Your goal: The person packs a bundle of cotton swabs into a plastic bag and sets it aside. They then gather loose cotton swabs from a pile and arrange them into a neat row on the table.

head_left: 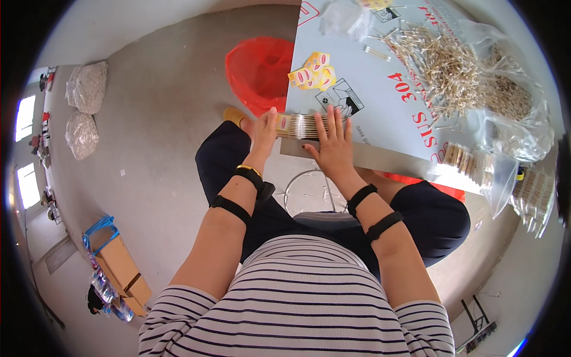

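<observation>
1. A row of thin wooden sticks (300,126), lined up side by side like a flat mat, is seen at the near edge of the tabletop (380,101), close to its left corner.
2. The left end of the row is pinched by the left hand (263,130), thumb and fingers closed on it.
3. The right hand (333,143) is laid flat over the right end, fingers spread and pressing down; nothing is gripped by it.
4. The row is judged light, thin and easily scattered: the sticks are stiff singly, yet loose as a group, so it is best taken at both ends and kept squeezed together.
5. A small heap of yellow and red paper labels (313,71) is seen just beyond the row, toward the left edge.
6. A large loose pile of sticks (446,65) is spread across the far right part, partly on a clear plastic bag (523,119).
7. Packed bundles in a clear bag (470,162) are lying at the right near corner.
8. A red plastic bag (259,68) is seen on the floor beside the left edge.
</observation>
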`<state>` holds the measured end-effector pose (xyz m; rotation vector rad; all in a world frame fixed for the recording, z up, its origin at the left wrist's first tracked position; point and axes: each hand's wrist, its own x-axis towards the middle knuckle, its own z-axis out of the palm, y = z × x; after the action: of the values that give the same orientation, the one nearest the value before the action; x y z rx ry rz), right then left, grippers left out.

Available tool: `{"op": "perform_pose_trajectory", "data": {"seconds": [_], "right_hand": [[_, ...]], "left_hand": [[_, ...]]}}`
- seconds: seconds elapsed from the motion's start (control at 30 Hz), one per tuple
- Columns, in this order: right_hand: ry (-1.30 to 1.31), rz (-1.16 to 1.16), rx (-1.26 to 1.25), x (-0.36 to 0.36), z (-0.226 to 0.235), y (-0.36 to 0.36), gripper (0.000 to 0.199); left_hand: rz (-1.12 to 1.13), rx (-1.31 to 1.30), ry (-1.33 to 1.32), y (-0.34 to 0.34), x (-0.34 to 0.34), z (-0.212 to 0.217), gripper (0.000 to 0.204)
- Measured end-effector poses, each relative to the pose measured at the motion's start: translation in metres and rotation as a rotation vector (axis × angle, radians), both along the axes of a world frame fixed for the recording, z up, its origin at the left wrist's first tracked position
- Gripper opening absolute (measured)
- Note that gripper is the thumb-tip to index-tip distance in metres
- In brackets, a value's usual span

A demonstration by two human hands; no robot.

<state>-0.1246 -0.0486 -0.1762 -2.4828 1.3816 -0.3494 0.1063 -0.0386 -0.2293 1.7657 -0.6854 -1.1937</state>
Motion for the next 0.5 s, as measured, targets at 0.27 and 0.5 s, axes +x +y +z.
{"op": "perform_pose_trajectory", "data": {"seconds": [0.27, 0.5], "right_hand": [[-0.034, -0.08, 0.027, 0.047, 0.0, 0.018, 0.096], [0.016, -0.018, 0.051, 0.007, 0.004, 0.008, 0.089]], "left_hand": [[0.017, -0.146, -0.192, 0.0, -0.007, 0.008, 0.058], [-0.002, -0.127, -0.204, 0.003, 0.001, 0.039, 0.057]]}}
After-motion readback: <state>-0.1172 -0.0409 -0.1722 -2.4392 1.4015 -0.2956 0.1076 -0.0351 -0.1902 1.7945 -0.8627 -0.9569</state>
